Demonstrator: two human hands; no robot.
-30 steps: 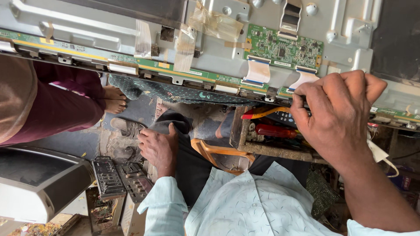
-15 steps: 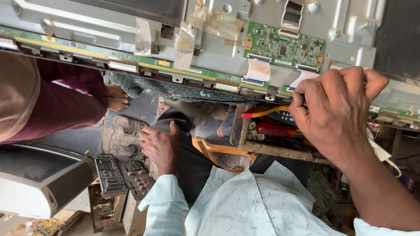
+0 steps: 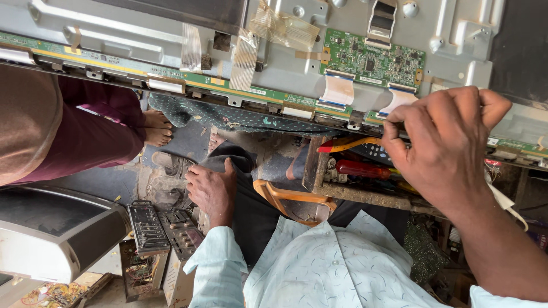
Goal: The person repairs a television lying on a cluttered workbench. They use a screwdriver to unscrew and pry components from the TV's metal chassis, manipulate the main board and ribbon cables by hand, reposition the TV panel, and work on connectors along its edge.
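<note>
Matt grey metal panel back [image 3: 142, 34], glossy green circuit board [image 3: 374, 57]

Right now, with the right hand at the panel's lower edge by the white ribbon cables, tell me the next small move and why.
Probably ease the right hand toward the nearer ribbon cable below the green board: its fingertips sit pinched at the panel edge just beside that cable. The left hand rests on the knee, holding nothing.

The right hand [image 3: 451, 148] is raised in front of the body, back of the hand toward the camera, with its bare forearm running down to the lower right. Its fingers [image 3: 399, 122] are curled in and pinched together at the tips. The left hand [image 3: 212, 191] lies low against the dark trouser leg, palm down, fingers loosely bent, its wrist in a pale blue sleeve.
</note>
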